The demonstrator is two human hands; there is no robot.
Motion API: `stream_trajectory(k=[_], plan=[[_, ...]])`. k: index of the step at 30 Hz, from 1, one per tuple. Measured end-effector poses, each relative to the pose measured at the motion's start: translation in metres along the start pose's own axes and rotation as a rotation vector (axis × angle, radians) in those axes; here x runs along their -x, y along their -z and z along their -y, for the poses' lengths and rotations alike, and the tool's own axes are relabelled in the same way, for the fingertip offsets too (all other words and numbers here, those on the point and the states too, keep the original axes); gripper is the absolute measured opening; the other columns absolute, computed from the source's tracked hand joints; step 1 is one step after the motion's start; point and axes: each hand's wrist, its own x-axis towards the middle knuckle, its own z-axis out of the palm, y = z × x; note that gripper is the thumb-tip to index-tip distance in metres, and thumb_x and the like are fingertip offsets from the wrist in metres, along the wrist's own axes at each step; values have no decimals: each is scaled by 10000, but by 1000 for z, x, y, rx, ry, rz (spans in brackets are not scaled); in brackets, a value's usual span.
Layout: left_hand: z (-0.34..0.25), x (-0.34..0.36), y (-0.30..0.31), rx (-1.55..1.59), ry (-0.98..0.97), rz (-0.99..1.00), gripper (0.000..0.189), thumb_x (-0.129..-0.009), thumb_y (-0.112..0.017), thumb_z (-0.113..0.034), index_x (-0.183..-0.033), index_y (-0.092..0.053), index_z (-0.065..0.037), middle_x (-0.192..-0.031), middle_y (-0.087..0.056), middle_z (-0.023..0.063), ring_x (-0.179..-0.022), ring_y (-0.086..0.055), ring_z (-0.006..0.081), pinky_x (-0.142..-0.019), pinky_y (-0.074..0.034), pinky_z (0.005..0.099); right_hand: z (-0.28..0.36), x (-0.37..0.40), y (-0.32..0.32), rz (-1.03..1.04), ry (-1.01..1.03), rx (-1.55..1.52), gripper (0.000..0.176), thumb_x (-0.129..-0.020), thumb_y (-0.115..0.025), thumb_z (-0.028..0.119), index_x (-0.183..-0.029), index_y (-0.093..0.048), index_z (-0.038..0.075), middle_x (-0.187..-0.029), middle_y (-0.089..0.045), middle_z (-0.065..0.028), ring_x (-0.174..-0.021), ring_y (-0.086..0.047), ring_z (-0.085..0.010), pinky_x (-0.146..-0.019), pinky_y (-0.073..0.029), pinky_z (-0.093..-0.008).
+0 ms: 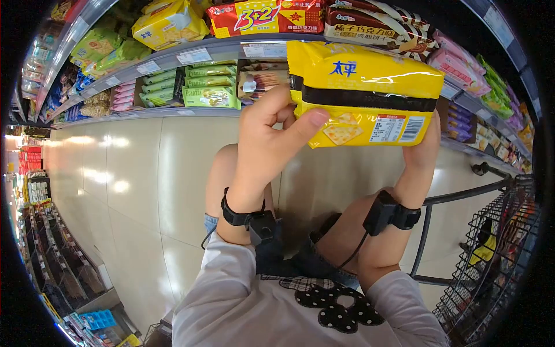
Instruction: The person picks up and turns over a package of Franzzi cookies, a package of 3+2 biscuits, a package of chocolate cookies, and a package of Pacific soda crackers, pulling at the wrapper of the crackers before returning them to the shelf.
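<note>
A yellow cracker packet (pixel 364 95) with a black band and a barcode is held up before the shelf. My left hand (pixel 272 136) grips its left end, thumb across the front and fingers curled. At the packet's right end is my right hand (pixel 422 136), mostly behind it; its fingers are hidden by the packet. Behind and above the packet, a red 3+2 biscuit packet (pixel 266 18) and a brown chocolate biscuit packet (pixel 376 26) lie on the upper shelf.
Yellow (pixel 170 26) and green packets (pixel 110 52) fill the upper shelf's left part; small green packets (pixel 211 89) stand on the lower one. A black wire cart (pixel 491 260) is at the right. Tiled floor (pixel 133 173) lies below, with another shelf (pixel 63 266) at the far left.
</note>
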Motion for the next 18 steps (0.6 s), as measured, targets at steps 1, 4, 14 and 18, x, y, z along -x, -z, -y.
stream_trajectory(k=[1, 4, 14, 18], plan=[[1, 0, -1, 5, -8, 2, 206, -782, -632, -165, -875, -580, 11, -600, -496, -30, -448, -342, 6, -422, -294, 164, 1, -1, 4, 23, -47, 19, 377, -919, -365, 351, -1053, -519, 35, -807, -577, -12, -634, -536, -60, -507, -396, -183], [-6, -1, 3, 209, 212, 42, 290, -857, -531, -277, -872, -568, 11, -586, -512, -6, -409, -377, 21, -414, -344, 173, 8, 2, -1, -34, -116, 53, 387, -906, -372, 385, -1058, -517, 60, -649, -548, 26, -418, -445, -22, -309, -258, -164], [1, -5, -3, 130, 158, -5, 366, -890, -448, -341, -861, -566, 4, -561, -513, 7, -358, -379, 40, -399, -371, 181, 19, 3, -6, -46, -199, 158, 387, -903, -371, 307, -1205, -442, 75, -776, -599, -12, -431, -483, -31, -280, -250, -152], [9, -8, 2, 93, 186, 66, 349, -899, -434, -319, -886, -559, 8, -659, -541, 28, -490, -467, 51, -454, -403, 195, 17, 2, 0, 44, -158, 125, 365, -912, -374, 290, -1197, -442, 72, -813, -585, -4, -501, -496, -33, -330, -290, -165]])
